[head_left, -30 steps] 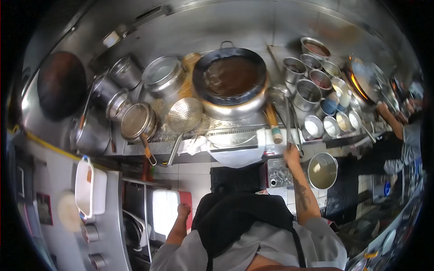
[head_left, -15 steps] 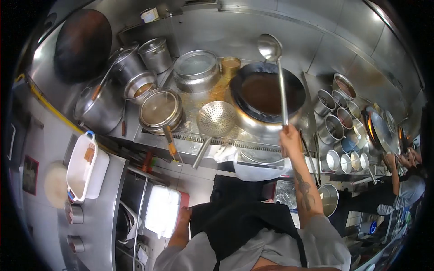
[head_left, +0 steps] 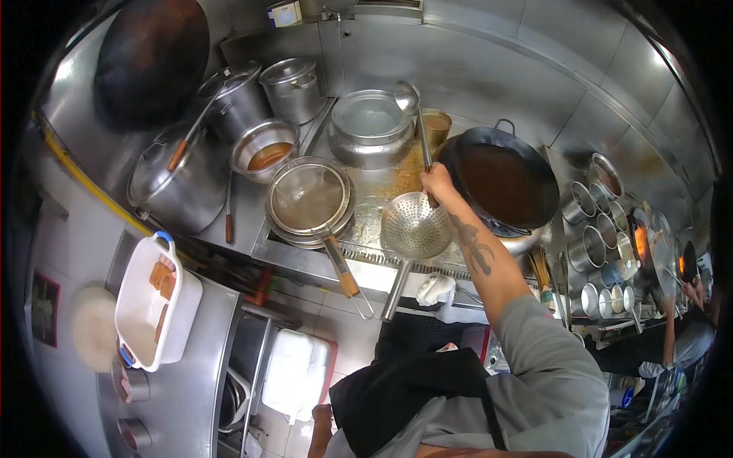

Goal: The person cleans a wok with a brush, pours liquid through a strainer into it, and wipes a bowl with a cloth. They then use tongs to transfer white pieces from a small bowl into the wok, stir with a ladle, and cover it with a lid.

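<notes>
On our left, a white tub [head_left: 174, 336] sits on the steel tabletop [head_left: 200, 366]; above, a container [head_left: 285, 14] bears a label too small to read. We cannot tell how our left hand's [head_left: 322, 414] fingers stand; our right hand's [head_left: 437, 182] grasp the ladle [head_left: 424, 139] over the stove [head_left: 376, 182], left of the wok [head_left: 504, 183].

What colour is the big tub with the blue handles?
The rectangular plastic tub is white, seen best in the head view.

Grey short-sleeved shirt [head_left: 546, 359], black apron [head_left: 408, 393] with 1 black strap [head_left: 493, 416] showing, tattoo [head_left: 479, 253] on right forearm [head_left: 498, 281].
</notes>
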The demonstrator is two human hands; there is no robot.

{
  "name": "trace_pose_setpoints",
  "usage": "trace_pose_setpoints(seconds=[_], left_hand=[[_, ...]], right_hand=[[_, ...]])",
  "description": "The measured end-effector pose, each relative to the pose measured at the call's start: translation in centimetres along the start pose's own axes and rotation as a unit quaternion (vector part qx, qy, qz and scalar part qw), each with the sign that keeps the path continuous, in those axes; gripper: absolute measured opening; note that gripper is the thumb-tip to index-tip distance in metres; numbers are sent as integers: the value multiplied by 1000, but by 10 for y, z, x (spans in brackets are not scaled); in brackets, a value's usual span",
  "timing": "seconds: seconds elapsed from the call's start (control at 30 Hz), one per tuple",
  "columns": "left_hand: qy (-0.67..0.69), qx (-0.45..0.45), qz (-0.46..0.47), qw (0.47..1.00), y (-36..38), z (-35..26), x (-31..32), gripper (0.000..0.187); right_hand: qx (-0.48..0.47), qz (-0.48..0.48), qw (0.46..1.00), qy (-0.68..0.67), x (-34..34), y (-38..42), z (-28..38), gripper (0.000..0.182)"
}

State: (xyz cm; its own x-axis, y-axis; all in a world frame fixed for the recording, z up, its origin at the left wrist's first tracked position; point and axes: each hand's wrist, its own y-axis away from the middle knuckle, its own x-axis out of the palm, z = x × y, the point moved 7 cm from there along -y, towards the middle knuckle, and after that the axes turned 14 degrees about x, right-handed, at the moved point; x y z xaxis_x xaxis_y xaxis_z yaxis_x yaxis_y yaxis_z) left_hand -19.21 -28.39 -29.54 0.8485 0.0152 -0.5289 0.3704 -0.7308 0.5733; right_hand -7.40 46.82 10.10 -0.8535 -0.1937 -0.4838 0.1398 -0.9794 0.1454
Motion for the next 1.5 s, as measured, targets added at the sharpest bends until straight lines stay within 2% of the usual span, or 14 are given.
trace_pose_setpoints(seconds=[0.03,0.23,0.3,0.4,0.47,0.53,0.7,0.93,0.97,1.03,1.07,1.13,1.4,1.5], left_hand=[[281,-243,-111,922,8,47,16,12],[336,-229,-189,894,2,55,-5,16],[314,-214,-175,908,-6,55,-6,17],[65,-80,-95,990,-23,29,-25,14],[-159,48,-28,986,-30,-5,-40,11],[-373,175,42,910,-36,-33,-42,7],[-381,146,45,912,-43,-37,-48,5],[-385,182,12,905,-69,18,-21,7],[-184,74,14,980,-74,34,-21,7],[213,-155,-53,963,-70,60,-13,9],[9,-50,-27,998,-78,47,-21,8],[-389,161,27,907,-82,17,-18,6],[-440,158,55,882,-76,-12,-44,12],[-427,182,16,885,-77,-4,-46,14]], right_hand=[[-5,4,1000,20,10,-10,-1,11],[112,63,992,-10,41,-6,32,15],[219,183,954,-97,66,-32,18,18],[327,363,791,-368,73,-24,37,11],[328,437,655,-521,65,-19,56,13],[307,415,660,-545,52,-16,63,16],[285,439,620,-585,27,-6,69,16],[268,399,737,-475,-15,-5,54,8],[269,386,755,-457,-22,-8,50,8],[264,342,793,-429,-29,-20,35,7],[268,317,809,-417,-33,-24,28,7],[280,261,841,-382,-41,-29,17,7],[181,-30,980,-83,-70,-25,16,16],[134,-30,990,-24,-65,1,46,16]])
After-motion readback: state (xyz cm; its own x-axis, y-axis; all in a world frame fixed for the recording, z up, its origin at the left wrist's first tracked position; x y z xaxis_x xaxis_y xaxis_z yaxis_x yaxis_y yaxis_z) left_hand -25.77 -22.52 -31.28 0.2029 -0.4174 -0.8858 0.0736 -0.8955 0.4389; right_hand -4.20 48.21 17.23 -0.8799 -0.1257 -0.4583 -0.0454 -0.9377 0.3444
